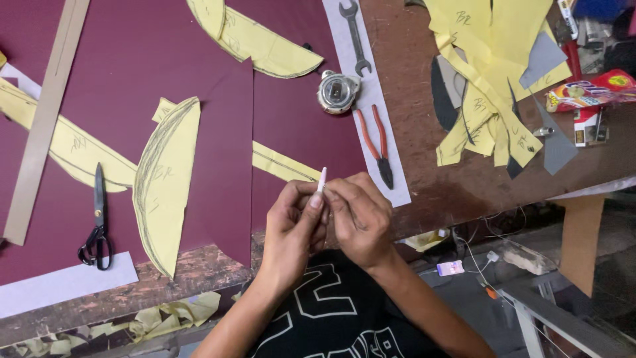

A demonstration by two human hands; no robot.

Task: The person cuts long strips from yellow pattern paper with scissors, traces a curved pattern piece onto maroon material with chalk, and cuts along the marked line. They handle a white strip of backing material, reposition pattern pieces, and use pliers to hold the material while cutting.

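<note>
Both hands together above the table (450, 179) edge, left hand (295, 222) and right hand (358, 215) fingers pinched on a small white stick (322, 179), red-handled pliers (376, 142) just beside, scissors (98, 222) well apart

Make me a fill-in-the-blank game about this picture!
1. Both hands, left hand and right hand, hold a small ____ stick.
2. The black scissors lie on the ____ sheet.
3. The pliers have ____ handles.
4. The paper patterns are ____.

Missing words: white; maroon; red; yellow
</note>
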